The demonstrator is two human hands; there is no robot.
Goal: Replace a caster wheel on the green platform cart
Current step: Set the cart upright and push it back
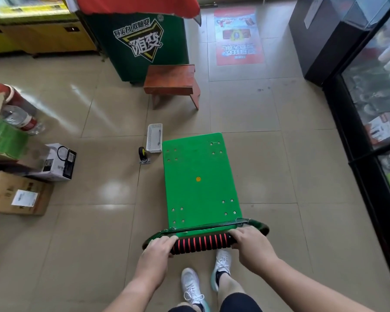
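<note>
Gripping the striped handle (200,243) were left hand (160,246) and right hand (250,242), caster wheel (142,155) stood at ten o'clock of green platform cart (198,176).

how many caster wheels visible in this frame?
1. A loose caster wheel sits on the floor beside the white basket, left of the green cart near its far end. Any mounted under the deck are hidden from this view.

A green platform cart (198,176) sits deck-up, bolt holes near each corner, its red-and-black ribbed handle (200,243) nearest, with a loose black caster wheel (142,154) standing on its plate just left of the far end.
</note>
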